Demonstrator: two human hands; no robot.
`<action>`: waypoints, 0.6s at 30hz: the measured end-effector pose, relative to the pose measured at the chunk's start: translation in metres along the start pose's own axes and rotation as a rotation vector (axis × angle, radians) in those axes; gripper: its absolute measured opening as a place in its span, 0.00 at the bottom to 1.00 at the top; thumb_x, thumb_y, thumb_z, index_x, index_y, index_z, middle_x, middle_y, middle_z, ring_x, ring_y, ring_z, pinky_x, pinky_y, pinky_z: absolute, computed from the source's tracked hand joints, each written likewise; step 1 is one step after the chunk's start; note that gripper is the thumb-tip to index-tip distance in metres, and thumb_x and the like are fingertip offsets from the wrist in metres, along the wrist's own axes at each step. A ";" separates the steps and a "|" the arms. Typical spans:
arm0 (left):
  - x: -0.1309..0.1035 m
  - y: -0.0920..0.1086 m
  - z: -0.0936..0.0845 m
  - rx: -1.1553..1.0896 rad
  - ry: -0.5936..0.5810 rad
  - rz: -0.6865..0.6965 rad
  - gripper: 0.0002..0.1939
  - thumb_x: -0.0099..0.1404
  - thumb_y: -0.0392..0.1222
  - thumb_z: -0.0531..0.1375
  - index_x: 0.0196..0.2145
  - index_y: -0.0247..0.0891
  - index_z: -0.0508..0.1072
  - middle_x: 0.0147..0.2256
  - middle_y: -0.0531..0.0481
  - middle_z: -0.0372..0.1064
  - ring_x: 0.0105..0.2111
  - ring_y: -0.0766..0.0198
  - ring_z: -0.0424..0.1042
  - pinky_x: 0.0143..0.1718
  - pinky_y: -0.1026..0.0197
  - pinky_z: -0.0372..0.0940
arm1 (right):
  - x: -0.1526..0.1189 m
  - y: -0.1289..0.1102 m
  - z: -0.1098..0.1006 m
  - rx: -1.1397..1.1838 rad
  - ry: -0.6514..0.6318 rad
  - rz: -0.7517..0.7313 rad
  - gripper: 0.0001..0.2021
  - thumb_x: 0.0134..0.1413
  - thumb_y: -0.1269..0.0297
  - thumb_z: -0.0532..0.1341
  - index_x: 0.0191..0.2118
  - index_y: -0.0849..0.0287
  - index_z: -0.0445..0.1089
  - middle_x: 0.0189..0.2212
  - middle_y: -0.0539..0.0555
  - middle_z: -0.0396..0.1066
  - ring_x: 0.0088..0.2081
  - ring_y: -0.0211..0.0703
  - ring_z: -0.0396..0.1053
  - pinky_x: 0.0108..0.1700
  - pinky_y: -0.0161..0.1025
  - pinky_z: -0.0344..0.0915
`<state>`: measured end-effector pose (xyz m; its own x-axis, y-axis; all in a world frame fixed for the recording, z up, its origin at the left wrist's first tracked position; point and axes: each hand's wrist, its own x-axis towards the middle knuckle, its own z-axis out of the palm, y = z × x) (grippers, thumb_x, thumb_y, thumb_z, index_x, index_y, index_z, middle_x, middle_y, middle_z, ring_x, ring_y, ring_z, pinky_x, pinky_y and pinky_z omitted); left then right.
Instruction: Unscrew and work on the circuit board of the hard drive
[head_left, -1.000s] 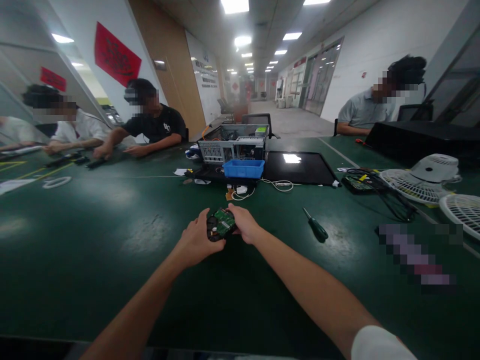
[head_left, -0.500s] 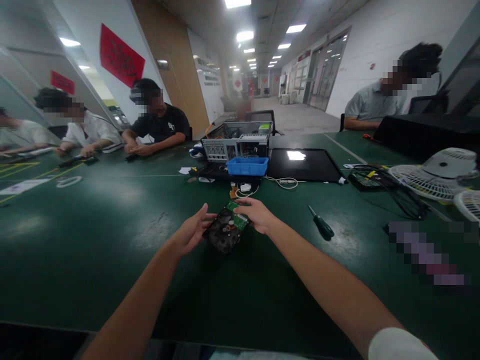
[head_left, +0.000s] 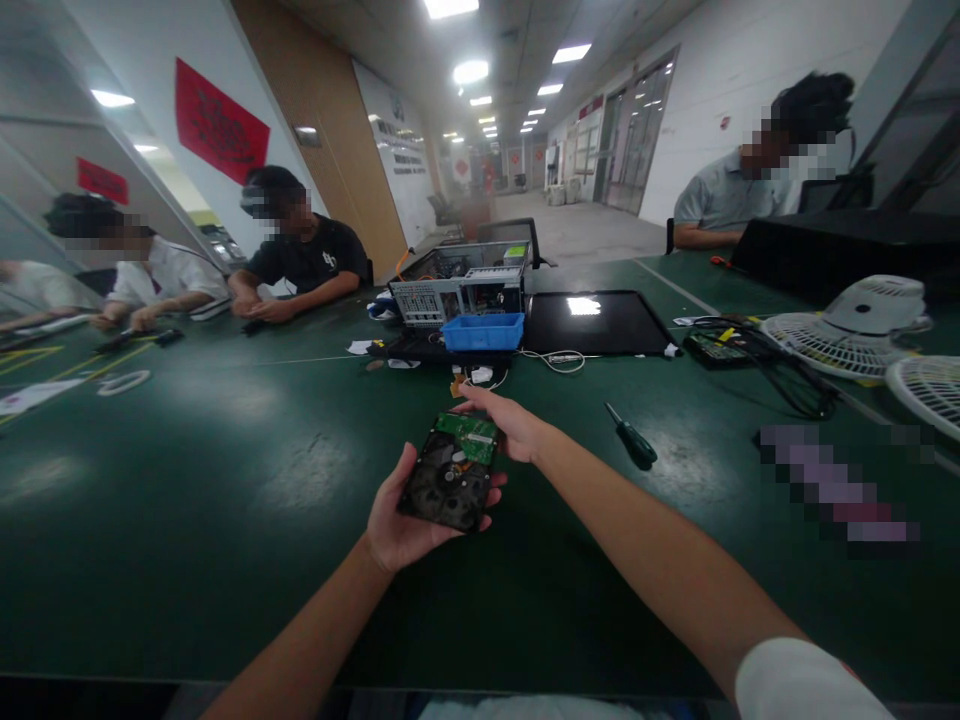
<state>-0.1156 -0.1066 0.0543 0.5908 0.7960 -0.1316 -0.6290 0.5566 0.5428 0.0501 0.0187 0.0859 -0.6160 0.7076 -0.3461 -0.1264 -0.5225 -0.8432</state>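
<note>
In the head view, the drive [head_left: 448,478] lies across the left hand [head_left: 394,515], above the tabletop [head_left: 187,540]; that grip is wrapped round it from below, fingertips past its right edge. The right hand [head_left: 516,425] is at its far right corner; whether it pinches, I cannot tell. Half a second ago, the left fingers only met its side.

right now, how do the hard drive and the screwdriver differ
The hard drive sits in the left hand; the screwdriver lies on the table. The hard drive is a flat, broad block; the screwdriver is long and thin. Both show green: the hard drive on its circuit board, the screwdriver on its handle.
</note>
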 end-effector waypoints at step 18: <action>-0.100 0.129 -0.075 0.608 0.865 0.350 0.32 0.71 0.65 0.43 0.65 0.50 0.60 0.51 0.50 0.76 0.52 0.44 0.73 0.50 0.40 0.68 | -0.114 -0.007 -0.186 -1.004 0.972 -0.356 0.21 0.60 0.47 0.60 0.48 0.60 0.75 0.46 0.61 0.76 0.45 0.51 0.73 0.45 0.43 0.65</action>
<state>-0.2936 -0.0967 0.0755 -0.2715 0.9155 -0.2968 -0.1999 0.2480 0.9479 0.2659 0.0303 0.0542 0.1470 0.9781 0.1475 0.6843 0.0071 -0.7292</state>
